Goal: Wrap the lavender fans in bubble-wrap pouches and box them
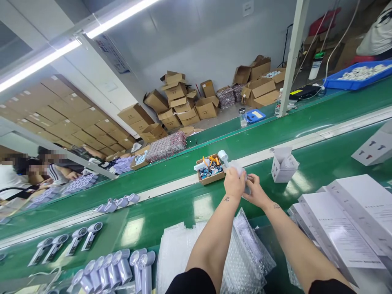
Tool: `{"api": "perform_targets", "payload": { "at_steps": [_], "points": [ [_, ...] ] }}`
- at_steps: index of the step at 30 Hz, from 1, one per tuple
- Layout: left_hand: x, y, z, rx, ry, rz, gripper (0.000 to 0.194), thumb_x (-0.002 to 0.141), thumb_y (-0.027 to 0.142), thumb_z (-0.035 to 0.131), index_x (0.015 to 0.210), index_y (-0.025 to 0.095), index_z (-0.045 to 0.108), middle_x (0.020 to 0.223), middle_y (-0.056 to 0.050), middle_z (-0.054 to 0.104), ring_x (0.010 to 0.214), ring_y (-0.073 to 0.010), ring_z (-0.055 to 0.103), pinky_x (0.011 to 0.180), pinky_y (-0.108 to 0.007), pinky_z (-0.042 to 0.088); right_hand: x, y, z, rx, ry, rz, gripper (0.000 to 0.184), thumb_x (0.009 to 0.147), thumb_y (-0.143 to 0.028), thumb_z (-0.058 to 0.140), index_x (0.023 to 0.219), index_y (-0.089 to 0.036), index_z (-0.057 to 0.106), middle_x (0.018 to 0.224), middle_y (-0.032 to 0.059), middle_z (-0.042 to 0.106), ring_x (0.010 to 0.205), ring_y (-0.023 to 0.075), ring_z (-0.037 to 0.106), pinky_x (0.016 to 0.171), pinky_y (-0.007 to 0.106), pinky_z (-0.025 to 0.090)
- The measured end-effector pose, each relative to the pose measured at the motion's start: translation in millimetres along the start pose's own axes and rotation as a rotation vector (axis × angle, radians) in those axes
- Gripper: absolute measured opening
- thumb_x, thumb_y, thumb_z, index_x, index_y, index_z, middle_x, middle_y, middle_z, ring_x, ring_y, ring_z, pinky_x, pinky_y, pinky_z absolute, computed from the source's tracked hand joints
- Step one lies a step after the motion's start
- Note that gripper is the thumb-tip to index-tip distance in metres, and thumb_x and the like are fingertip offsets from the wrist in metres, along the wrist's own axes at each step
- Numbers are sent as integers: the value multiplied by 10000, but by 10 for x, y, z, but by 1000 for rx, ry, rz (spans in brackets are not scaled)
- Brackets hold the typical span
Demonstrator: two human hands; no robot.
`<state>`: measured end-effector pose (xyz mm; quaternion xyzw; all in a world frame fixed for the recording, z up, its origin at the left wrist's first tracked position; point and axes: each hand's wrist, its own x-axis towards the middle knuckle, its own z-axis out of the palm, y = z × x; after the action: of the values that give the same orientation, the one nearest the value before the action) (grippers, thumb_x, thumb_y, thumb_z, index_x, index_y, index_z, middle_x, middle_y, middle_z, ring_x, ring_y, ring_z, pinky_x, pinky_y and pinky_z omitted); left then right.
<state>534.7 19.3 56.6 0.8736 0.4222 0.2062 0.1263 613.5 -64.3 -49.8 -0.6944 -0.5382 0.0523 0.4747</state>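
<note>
My left hand (234, 183) is closed round a translucent white plastic bag (238, 165). A pale-blue handheld fan (223, 155) with a round head sticks out beyond it, tilted to the upper left; its lower part is hidden by the bag and fingers. My right hand (256, 190) grips the lower right side of the same bag with bent fingers. Just left of both hands stands a small cardboard box (211, 179) holding small blue and orange parts. Below my forearms lie piled bubble-wrap bags (245, 253).
Lavender handheld fans (105, 269) lie in rows at the lower left. An open white carton (283, 169) stands right of my hands, near stacked white boxes (346, 220). Green conveyor belt (171, 208) runs across. People sit far left; a post (292, 61) rises at the back.
</note>
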Motion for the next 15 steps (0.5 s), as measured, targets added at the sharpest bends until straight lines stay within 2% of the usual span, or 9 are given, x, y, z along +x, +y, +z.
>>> {"api": "perform_targets", "payload": {
  "at_steps": [4,8,11,13,15],
  "points": [
    [-50,99,-91,79,-96,59,345,902,450,395,1035,151,503,976,-119,599,877,-220,604,741,-302,460,34,39,-65,40,30,25,326,715,-198,584,1025,-177,487,1214,142,295,1184,290,426,1012,450,385],
    [39,119,-245,260,-224,257,431,876,512,407,988,132,574,969,-153,625,991,-280,569,849,-372,428,84,84,-146,91,15,61,362,685,-186,590,1032,-191,491,1176,121,358,1173,274,426,983,420,413],
    [288,172,-270,340,-378,231,508,864,554,384,986,117,614,970,-174,646,1007,-295,574,862,-395,421,126,113,-161,133,-7,90,386,658,-182,605,1031,-196,505,1166,106,378,1150,261,447,955,396,438],
    [465,208,-209,348,-531,189,526,848,574,393,978,125,635,967,-170,661,987,-282,595,851,-378,430,146,128,-156,156,-5,118,417,657,-181,600,1060,-201,496,1170,101,380,1135,251,460,935,388,453],
    [571,224,-103,331,-607,198,527,821,600,420,947,145,656,968,-157,671,974,-273,606,847,-365,436,156,137,-152,169,19,154,438,658,-188,595,1080,-196,474,1187,112,365,1151,259,443,913,395,466]
  ]
}}
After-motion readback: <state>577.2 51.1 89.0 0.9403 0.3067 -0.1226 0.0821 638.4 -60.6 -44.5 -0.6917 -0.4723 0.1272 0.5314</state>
